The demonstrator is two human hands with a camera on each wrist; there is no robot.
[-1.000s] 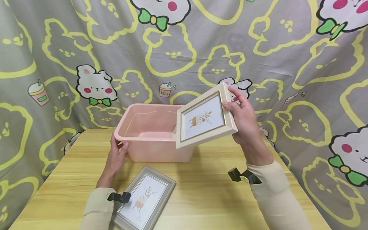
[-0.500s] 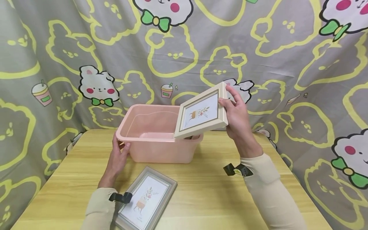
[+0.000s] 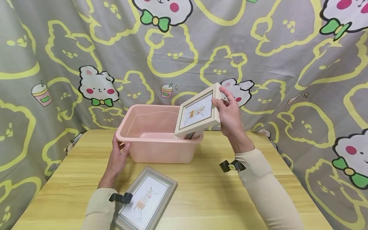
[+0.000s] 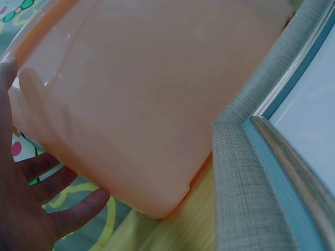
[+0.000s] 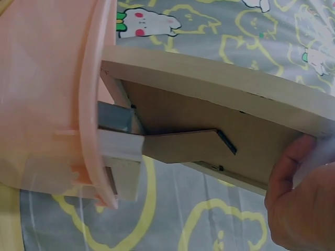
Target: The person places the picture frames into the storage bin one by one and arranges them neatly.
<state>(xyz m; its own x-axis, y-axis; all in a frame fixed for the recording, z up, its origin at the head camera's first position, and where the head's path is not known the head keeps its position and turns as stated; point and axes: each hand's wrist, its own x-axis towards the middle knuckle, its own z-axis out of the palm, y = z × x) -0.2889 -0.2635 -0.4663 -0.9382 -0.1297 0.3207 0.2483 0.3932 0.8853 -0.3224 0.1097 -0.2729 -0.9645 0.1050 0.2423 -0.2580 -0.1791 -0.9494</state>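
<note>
My right hand grips the right end of a cream picture frame, tilted over the right part of a pink plastic bin. In the right wrist view, the frame's brown back and its stand show. Pale and grey-blue frame edges rise above the bin's rim below it; how deep they go is hidden. At the bin's left front corner, my left hand holds on, thumb on the front wall and fingers around the left end. A grey picture frame lies face up near the left forearm.
The wooden table extends to the right of the grey frame and in front of the bin. A grey curtain with cartoon animals hangs close behind and on both sides.
My right hand has brought the cream frame left and slightly down, uncovering more of the bin's right rim and the edges in it. My left hand stays at the bin; the grey frame lies still.
</note>
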